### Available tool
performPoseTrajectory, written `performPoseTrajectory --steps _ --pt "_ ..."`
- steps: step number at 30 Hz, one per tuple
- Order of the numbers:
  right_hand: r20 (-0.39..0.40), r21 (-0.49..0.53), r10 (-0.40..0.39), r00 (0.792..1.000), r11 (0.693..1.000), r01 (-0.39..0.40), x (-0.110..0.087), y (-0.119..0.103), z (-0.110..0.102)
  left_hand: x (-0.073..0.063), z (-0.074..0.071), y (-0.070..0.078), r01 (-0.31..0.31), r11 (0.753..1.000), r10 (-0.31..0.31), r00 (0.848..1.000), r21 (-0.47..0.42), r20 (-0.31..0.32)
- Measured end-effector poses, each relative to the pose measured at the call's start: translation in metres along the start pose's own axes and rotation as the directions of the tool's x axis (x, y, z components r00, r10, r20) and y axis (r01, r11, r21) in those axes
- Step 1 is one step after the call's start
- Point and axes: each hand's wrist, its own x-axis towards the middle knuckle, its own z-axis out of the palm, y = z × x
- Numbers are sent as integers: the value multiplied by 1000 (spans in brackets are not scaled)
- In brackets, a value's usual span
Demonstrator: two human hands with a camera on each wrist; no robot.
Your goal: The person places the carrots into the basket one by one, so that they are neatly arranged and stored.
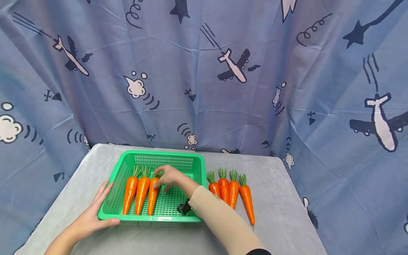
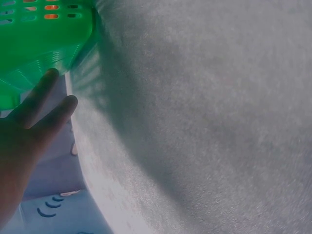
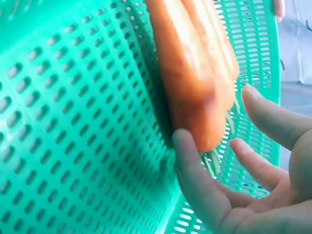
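Observation:
A green plastic basket [image 1: 159, 218] holds three orange carrots lying side by side in its left half, their green stems toward the far wall. My left hand [image 1: 90, 216] spans the basket's near left corner, thumb along the front wall and straight fingers against the left side. Inside the basket, my right hand [image 1: 170, 176] is over the stem end of the rightmost carrot [image 1: 153, 193]. In the right wrist view, that hand's fingers [image 3: 195, 180] are spread around the top of the carrot [image 3: 195, 112], one fingertip right at its side, with no pinch on it.
Several more carrots [image 1: 245, 198] lie on the grey table [image 1: 274, 212] to the right of the basket, partly behind my right forearm. A blue patterned curtain [image 1: 178, 71] hangs behind the table and along both sides.

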Motion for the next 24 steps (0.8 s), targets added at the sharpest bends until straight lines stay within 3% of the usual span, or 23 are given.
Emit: performPoseTrajectory --steps 6,16,24 --pt "1 -26 -13 1000 1000 13 -8 -5 -14 1 0 2 -8 1000 8 1000 -6 -1" --pt "42 110 -69 997 992 65 -21 -12 -43 -1 1 3 0 1000 0 1000 -15 -5" --pt "25 130 -134 991 983 129 -36 -11 -63 0 2 2 6 1000 -6 1000 7 -3"
